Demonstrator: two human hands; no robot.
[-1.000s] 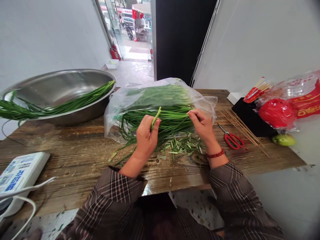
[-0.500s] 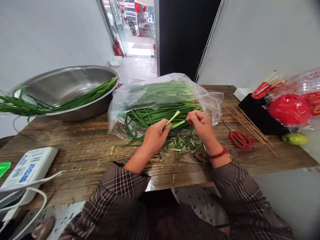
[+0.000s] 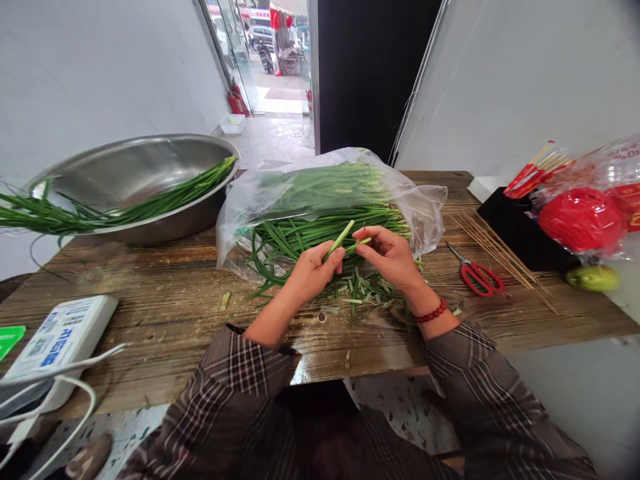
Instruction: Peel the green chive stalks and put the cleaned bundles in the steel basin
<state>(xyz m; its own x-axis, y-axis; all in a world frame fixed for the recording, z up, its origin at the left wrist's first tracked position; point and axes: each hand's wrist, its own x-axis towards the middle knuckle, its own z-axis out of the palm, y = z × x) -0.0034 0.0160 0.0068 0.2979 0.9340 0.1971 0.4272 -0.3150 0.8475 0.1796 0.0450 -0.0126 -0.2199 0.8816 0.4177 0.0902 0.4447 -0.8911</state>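
Green stalk [image 3: 342,237] diagonal, forward-right

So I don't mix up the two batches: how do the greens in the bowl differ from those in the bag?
The bowl greens lie uncovered in the steel bowl; the bag greens are partly covered by the plastic bag. The bowl greens form a smaller bundle, the bag greens a larger pile. Both are long-leaved, with paler ends toward the right.

The stalk [image 3: 342,235] looks smooth, the basin [image 3: 125,160] glossy metal, the table [image 3: 165,320] grained wood.
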